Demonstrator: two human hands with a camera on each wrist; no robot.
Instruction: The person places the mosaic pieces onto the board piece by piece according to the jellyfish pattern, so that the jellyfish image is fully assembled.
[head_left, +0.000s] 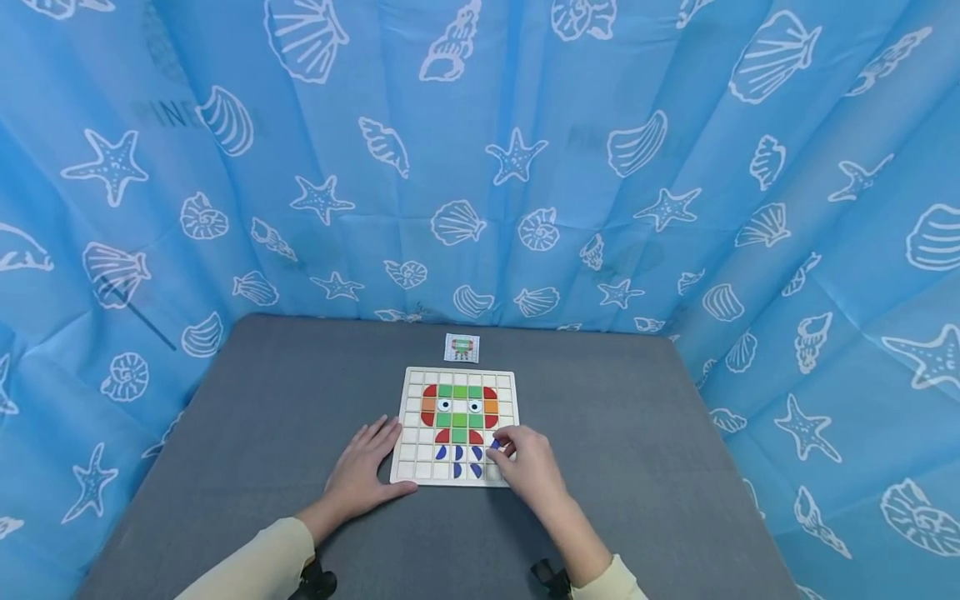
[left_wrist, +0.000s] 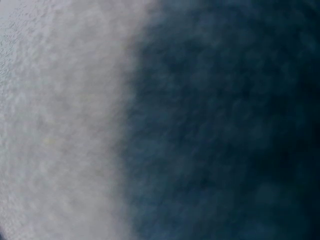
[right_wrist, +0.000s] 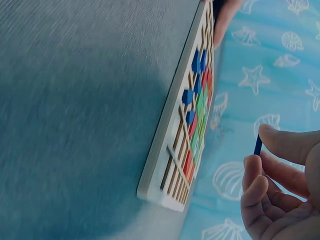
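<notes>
A white grid board [head_left: 407, 452] lies on the table with colored tiles forming a figure. Its upper part has green tiles [head_left: 460, 420], red and orange tiles at the sides, and two eye tiles [head_left: 444, 406]. Several blue half-round pieces [head_left: 458, 453] sit in the lower rows. Over the board's lower right, my right hand [head_left: 534, 468] pinches a thin blue piece [right_wrist: 258, 145] between thumb and fingertip. My left hand [head_left: 363, 468] rests at the board's left edge, fingers extended and thumb by the near corner. The left wrist view is a blur of pale and dark cloth-like surface.
A small card [head_left: 461, 348] printed with a similar colored figure lies behind the board. The grey table [head_left: 315, 358] is backed by a blue curtain [head_left: 495, 267] with white shells and starfish.
</notes>
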